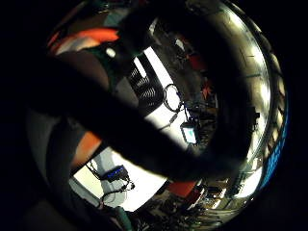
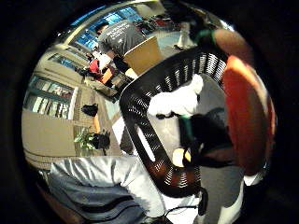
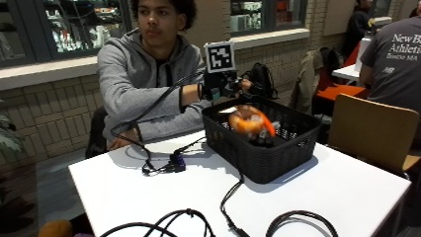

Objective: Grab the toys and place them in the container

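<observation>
- The orange toy (image 3: 250, 122) sits blurred just below the gloved right hand (image 3: 253, 88), above the black basket (image 3: 263, 153) on the white desk (image 3: 131, 187).
- The hand's fingers appear spread, holding nothing.

basket (image 3: 263, 153) on table (image 3: 342, 192) | toy (image 3: 250, 121) above basket | right hand (image 3: 253, 88) behind basket's rim

A white surface (image 3: 342, 192) carries a black perforated basket (image 3: 263, 148) directly below the grip (image 3: 246, 88), with black cables (image 3: 197, 217) lying nearer the front.
</observation>
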